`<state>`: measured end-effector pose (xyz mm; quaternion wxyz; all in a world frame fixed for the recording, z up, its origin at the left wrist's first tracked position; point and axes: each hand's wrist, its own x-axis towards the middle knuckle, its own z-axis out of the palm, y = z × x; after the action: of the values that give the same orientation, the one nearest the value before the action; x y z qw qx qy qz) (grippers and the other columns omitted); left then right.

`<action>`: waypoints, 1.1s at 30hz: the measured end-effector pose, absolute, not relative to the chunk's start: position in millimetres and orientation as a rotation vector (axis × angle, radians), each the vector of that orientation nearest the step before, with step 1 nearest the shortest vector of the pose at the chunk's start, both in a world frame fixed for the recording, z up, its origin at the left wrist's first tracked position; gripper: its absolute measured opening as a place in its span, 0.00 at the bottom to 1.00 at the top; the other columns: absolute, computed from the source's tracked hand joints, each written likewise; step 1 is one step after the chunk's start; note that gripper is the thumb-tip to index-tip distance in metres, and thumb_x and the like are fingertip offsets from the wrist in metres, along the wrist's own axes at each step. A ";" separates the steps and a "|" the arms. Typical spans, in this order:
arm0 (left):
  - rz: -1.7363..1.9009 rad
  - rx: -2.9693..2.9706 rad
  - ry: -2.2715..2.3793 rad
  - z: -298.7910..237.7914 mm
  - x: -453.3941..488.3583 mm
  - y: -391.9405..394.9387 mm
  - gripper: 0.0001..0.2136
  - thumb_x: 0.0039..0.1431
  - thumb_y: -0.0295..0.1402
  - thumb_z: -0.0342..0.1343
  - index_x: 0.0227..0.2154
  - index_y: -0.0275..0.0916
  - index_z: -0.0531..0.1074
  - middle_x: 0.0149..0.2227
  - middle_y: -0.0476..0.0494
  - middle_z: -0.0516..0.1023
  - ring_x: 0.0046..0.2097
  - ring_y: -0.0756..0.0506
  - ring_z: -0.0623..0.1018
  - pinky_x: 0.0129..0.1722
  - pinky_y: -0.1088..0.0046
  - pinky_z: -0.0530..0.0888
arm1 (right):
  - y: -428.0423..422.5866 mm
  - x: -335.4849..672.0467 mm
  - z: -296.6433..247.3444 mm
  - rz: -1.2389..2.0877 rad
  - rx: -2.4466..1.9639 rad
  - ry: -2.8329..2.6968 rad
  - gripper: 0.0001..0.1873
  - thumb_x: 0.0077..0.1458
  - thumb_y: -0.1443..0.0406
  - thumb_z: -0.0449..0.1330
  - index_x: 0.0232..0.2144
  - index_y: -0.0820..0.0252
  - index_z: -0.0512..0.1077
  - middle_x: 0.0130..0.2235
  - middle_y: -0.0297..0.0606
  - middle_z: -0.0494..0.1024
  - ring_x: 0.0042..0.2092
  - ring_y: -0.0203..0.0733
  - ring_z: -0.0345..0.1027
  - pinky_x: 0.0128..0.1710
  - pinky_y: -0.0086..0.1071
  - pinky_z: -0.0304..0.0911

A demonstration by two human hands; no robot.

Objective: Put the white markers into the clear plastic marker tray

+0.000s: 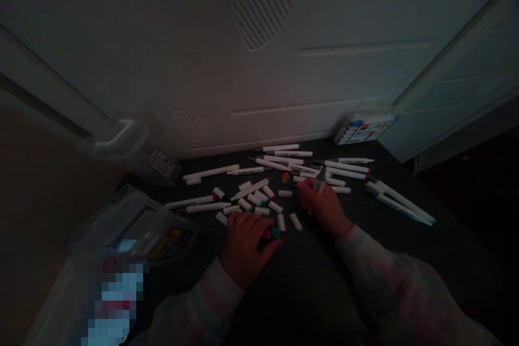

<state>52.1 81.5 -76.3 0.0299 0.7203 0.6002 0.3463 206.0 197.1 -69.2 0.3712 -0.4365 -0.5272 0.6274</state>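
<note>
In the head view, my right hand is closed around a white marker, its dark grey end pointing up. My left hand reaches over a cluster of loose marker caps, fingers curved and thumb apart. A cap with a pink end and a cap with a green end are between its fingertips and thumb; whether they are touched, I cannot tell. Several white caps with coloured ends, such as a white cap, lie between my hands. An orange-ended cap stands near my right hand.
Several white markers are strewn along the back of the dark table. More markers lie at the right. Clear plastic cases sit at the left. A marker set leans against the white panel behind.
</note>
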 end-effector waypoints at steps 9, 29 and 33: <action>1.059 2.200 1.847 -76.5 53.3 81.1 0.13 0.45 0.34 0.61 0.34 0.38 0.68 0.29 0.48 0.73 0.36 0.45 0.70 0.40 0.63 0.62 | 196.4 206.8 -72.2 1.605 -1.137 -1.387 0.18 0.46 0.54 0.58 0.18 0.60 0.59 0.13 0.24 0.55 0.16 0.27 0.47 0.16 0.25 0.42; 0.955 2.204 1.790 -77.9 50.4 78.5 0.16 0.47 0.30 0.58 0.40 0.37 0.65 0.30 0.47 0.74 0.36 0.45 0.70 0.41 0.62 0.62 | 195.4 205.6 -71.4 1.583 -1.174 -1.405 0.19 0.44 0.52 0.58 0.19 0.60 0.58 0.13 0.24 0.55 0.16 0.27 0.46 0.16 0.24 0.42; 0.945 2.195 1.767 -77.2 50.3 77.2 0.16 0.48 0.28 0.56 0.41 0.38 0.64 0.31 0.47 0.73 0.37 0.44 0.70 0.40 0.62 0.62 | 195.7 205.8 -72.4 1.581 -1.177 -1.420 0.19 0.45 0.52 0.57 0.19 0.60 0.58 0.14 0.24 0.55 0.17 0.27 0.47 0.16 0.24 0.42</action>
<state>50.3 77.2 -77.2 0.0845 0.7360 0.5922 0.3169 205.8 195.7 -72.4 0.3486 -0.4541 -0.5479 0.6099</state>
